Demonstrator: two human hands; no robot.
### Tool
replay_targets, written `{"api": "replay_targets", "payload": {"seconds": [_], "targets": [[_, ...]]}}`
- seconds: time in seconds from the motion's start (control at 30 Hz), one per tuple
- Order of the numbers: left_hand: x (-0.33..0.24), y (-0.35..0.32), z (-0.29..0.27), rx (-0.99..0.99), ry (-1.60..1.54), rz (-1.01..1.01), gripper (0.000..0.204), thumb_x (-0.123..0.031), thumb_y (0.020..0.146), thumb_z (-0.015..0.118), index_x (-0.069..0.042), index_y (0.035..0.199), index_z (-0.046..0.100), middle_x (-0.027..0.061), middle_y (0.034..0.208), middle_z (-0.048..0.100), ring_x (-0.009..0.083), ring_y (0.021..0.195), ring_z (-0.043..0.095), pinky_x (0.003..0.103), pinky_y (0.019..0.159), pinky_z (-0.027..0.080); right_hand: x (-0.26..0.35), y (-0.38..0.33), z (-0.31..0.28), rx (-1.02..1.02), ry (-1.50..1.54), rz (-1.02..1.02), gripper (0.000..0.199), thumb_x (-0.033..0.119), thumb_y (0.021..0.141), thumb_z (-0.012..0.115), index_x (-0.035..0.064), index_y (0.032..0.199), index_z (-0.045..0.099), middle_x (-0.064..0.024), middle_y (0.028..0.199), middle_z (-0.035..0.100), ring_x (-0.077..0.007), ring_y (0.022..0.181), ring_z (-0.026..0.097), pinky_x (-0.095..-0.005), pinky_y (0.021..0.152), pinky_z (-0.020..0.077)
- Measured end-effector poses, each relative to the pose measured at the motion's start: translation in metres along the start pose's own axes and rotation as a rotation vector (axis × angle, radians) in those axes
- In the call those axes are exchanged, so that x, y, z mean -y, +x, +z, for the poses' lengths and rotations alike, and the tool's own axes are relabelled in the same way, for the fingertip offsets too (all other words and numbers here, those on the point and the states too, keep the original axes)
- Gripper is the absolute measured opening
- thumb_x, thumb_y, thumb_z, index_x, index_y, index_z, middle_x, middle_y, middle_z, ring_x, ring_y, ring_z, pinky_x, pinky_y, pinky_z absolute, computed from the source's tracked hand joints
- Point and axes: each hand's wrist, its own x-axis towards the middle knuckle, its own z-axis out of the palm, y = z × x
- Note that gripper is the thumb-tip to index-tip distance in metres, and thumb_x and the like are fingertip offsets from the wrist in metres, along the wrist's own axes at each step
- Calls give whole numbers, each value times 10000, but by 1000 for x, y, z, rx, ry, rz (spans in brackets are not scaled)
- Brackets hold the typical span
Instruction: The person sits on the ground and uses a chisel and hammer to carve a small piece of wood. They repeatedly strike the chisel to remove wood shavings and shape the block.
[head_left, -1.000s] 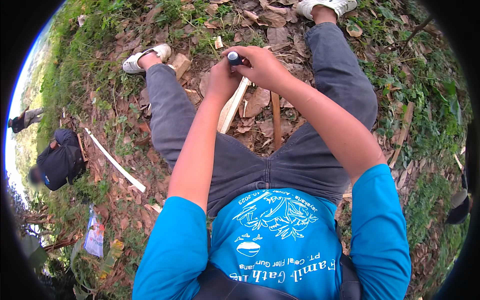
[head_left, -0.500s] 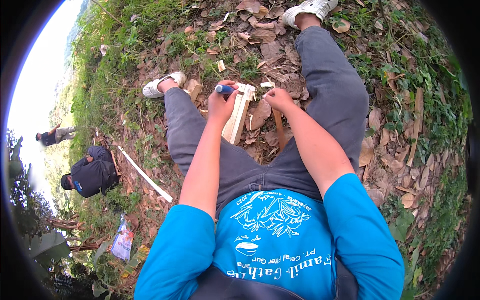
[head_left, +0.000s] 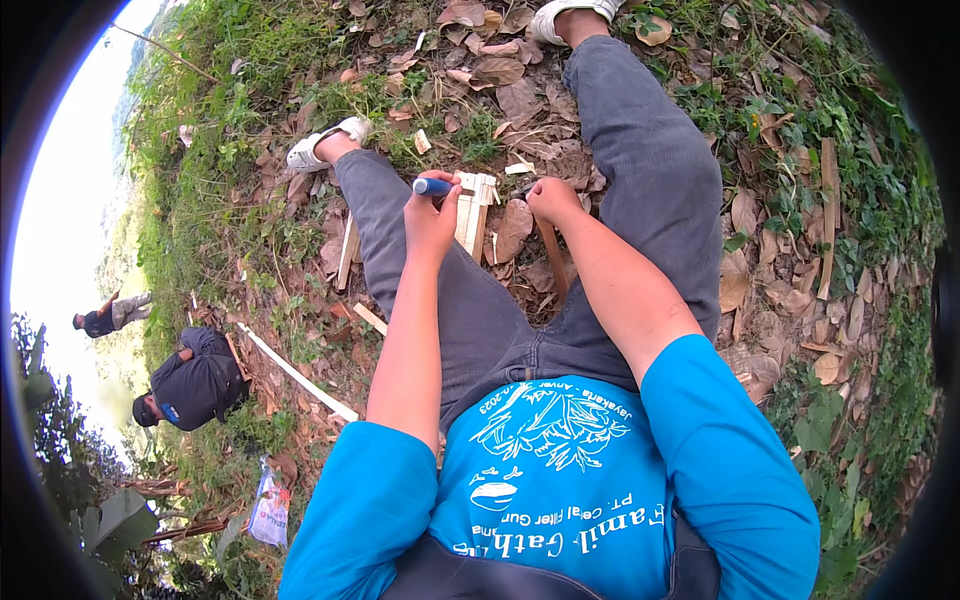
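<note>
My left hand [head_left: 430, 228] is closed around a blue-handled tool [head_left: 433, 187]; its working end is hidden. Right beside it, between my legs, stands a pale wooden block [head_left: 470, 220] with a split, notched top end. My right hand [head_left: 555, 203] is closed to the right of the block, apart from it, with fingers pressed together; what they hold, if anything, I cannot make out. A brown wooden strip [head_left: 552, 260] runs from just under my right hand toward my lap.
Dry leaves [head_left: 515, 100] and green weeds cover the ground. A wooden stick [head_left: 829, 215] lies at right, and a long white strip [head_left: 295, 370] at left. A crouching person [head_left: 195, 380] and a standing person [head_left: 112, 312] are farther left, near a plastic bag [head_left: 268, 510].
Both hands stay near the block; my left hand has shifted slightly left with the blue-handled tool. My right hand's fingers have curled in more. The whole view has shifted a little.
</note>
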Motion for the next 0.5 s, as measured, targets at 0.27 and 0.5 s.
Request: {"api": "replay_targets", "payload": {"seconds": [0.27, 0.5], "targets": [[25, -14, -15, 44, -130, 21, 167, -43, 980, 700, -30, 1128, 623, 31, 1044, 727, 72, 899, 642, 246, 801, 512, -23, -7, 18, 17, -350, 120, 398, 258, 789, 799, 42, 1117, 733, -180, 1184, 732, -337, 1122, 706, -435, 956, 566], [22, -22, -18, -45, -193, 45, 145, -51, 952, 727, -32, 1067, 642, 16, 891, 700, 62, 756, 618, 248, 672, 506, -11, -26, 25, -127, -459, 180, 538, 330, 737, 915, 33, 1134, 705, -187, 1136, 738, -342, 1093, 710, -444, 933, 573]]}}
